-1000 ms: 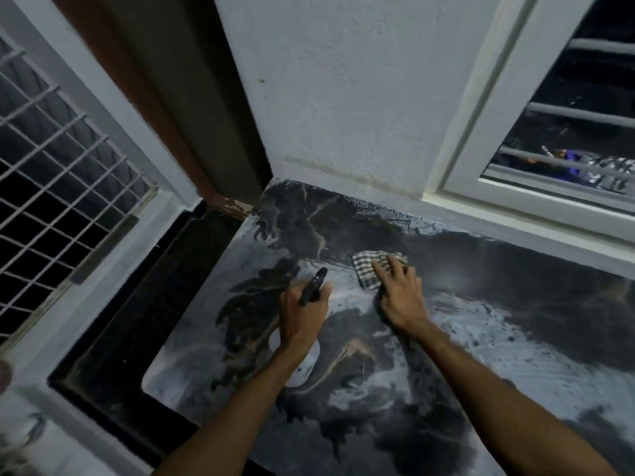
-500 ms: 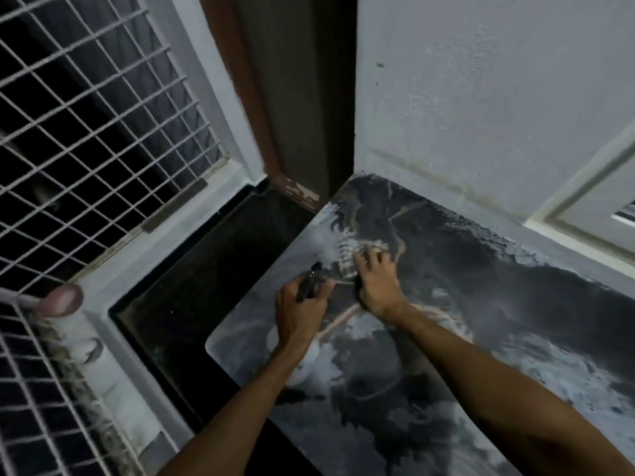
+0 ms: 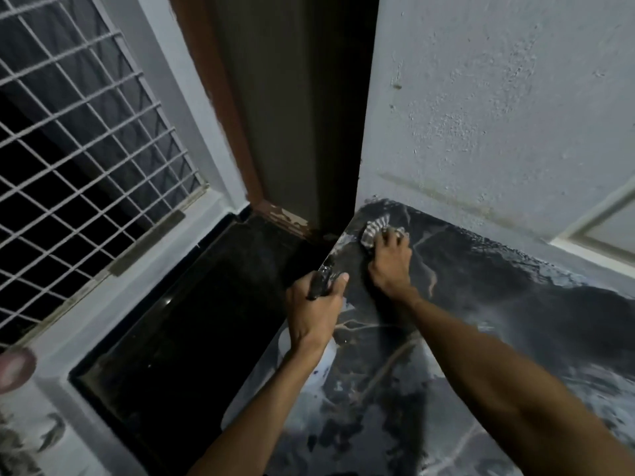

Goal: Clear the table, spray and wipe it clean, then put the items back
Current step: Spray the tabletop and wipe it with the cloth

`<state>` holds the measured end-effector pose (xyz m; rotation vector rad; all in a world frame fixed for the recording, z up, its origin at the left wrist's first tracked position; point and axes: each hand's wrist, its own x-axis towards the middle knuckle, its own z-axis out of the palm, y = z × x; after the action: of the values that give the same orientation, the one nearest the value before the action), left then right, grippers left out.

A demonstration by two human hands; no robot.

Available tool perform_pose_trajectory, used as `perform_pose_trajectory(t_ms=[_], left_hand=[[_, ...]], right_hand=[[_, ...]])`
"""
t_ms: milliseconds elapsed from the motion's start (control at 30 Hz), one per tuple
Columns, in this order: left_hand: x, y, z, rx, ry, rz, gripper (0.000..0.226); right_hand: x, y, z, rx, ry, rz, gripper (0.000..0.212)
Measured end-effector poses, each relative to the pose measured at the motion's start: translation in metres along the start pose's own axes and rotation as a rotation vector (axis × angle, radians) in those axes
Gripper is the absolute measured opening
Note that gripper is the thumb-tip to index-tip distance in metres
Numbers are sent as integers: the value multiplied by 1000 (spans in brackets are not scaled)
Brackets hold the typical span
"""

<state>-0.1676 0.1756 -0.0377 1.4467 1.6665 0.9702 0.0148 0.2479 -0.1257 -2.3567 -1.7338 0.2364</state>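
1. Risk, as a judgement: the cloth point(image 3: 372, 230) sits in the far left corner of the table point(image 3: 498, 304), just beside the wall and the left edge. A hard leftward stroke could carry it off.
2. The right hand point(image 3: 390, 266) lies over the cloth, fingers extended, pressing it down.
3. The left hand point(image 3: 314, 310) is wrapped round the spray bottle point(image 3: 319, 283), near the table's left edge.

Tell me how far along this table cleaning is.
Done: the table shows no items and looks streaked wet, so clearing and spraying look finished. In hand: the right hand presses the checked cloth into the far corner; the left hand grips the spray bottle. Left: finish wiping, then return the items, none in view.
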Motion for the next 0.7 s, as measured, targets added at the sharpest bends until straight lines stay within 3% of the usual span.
perform_pose_trajectory(t_ms=[133, 167, 267, 300, 433, 467, 567, 700], left_hand=[[18, 0, 8, -10, -30, 27, 30], [24, 0, 11, -23, -33, 42, 30], [35, 1, 17, -40, -33, 79, 35], [39, 3, 20, -41, -28, 81, 35], [51, 6, 29, -57, -35, 117, 23], [53, 8, 33, -59, -38, 117, 25], [59, 10, 36, -53, -42, 115, 37], [68, 12, 47, 26, -30, 162, 41]], right_hand=[[-24, -27, 14, 7, -98, -469, 55], [-9, -27, 9, 5, -94, -465, 56], [51, -16, -1, 19, -47, -34, 64], [54, -19, -1, 4, -48, -31, 64], [27, -26, 10, -38, -117, -427, 65], [42, -15, 5, -32, -96, -389, 64], [90, 3, -9, 12, -24, 6, 61], [91, -3, 0, -88, -91, -270, 71]])
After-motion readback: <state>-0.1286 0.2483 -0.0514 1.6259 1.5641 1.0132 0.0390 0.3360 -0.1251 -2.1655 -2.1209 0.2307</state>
